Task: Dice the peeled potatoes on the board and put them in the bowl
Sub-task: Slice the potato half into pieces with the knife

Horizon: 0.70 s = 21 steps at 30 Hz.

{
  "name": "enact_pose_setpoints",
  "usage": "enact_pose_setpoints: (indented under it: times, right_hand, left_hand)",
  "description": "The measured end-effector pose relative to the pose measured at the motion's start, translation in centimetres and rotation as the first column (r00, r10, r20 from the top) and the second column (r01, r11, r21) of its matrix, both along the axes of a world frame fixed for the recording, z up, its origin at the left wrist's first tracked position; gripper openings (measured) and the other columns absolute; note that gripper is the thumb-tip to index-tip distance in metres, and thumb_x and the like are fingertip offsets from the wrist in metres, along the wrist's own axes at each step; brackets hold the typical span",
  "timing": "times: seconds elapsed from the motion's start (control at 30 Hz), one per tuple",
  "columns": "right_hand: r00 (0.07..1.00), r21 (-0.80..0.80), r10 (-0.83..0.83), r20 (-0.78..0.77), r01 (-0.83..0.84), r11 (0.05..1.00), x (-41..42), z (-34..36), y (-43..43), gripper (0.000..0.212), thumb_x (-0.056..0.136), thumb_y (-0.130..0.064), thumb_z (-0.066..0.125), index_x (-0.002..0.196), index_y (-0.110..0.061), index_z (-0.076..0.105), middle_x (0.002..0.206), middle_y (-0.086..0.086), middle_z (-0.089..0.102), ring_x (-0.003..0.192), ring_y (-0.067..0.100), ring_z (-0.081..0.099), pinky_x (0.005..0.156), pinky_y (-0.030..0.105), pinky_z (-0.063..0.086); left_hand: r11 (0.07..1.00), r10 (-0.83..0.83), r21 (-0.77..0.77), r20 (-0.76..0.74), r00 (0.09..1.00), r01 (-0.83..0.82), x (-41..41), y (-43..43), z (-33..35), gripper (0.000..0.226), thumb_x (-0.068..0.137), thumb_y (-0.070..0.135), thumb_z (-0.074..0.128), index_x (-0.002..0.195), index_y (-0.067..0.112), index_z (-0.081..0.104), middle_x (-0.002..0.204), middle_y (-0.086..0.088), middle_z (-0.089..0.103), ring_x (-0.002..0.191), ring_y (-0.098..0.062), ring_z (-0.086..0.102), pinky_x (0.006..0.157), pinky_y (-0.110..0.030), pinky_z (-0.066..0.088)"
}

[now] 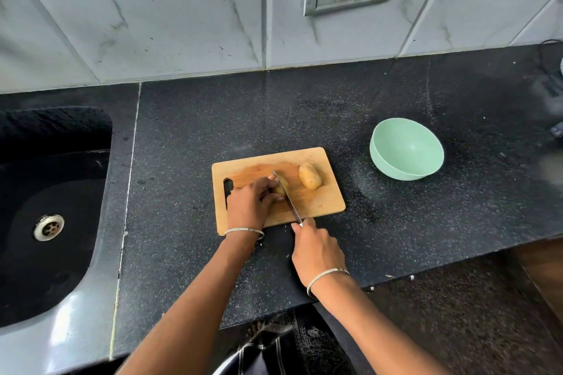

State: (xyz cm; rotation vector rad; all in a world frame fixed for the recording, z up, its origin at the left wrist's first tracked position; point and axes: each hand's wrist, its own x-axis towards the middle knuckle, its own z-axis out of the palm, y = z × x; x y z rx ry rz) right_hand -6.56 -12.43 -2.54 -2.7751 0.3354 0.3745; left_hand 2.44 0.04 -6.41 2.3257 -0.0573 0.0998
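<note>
Steel knife (288, 198) in right hand (315, 248)

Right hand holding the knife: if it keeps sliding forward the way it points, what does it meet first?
Probably the near edge of the wooden cutting board, then the left hand pinning the peeled potato under the steel knife blade. The right hand looks just short of the board; depth is uncertain.

Speckled black stone tabletop (396, 222), faintly glossy; matt wooden board (316, 204); smooth matt green plastic-looking bowl (406, 148); shiny metal knife blade (291, 205); glossy veined wall tiles (152, 9).
</note>
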Motion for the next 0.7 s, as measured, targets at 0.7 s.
enact_pose_setpoints:
  times: [0.7]
  right_hand:
    - [0.998, 0.018, 0.031, 0.052, -0.032, 0.999, -0.4, 2.3, -0.2, 0.035, 0.104, -0.041, 0.024, 0.108, -0.014, 0.046, 0.102, 0.012, 0.066, 0.097, 0.037, 0.064, 0.060, 0.036, 0.036]
  left_hand:
    - [0.999, 0.053, -0.004, 0.047, 0.998, -0.052, -0.6, -0.1, -0.1, 0.026, 0.076, 0.039, 0.077, 0.100, 0.028, 0.076, 0.091, 0.005, 0.075, 0.081, -0.017, 0.071, 0.072, -0.033, 0.054]
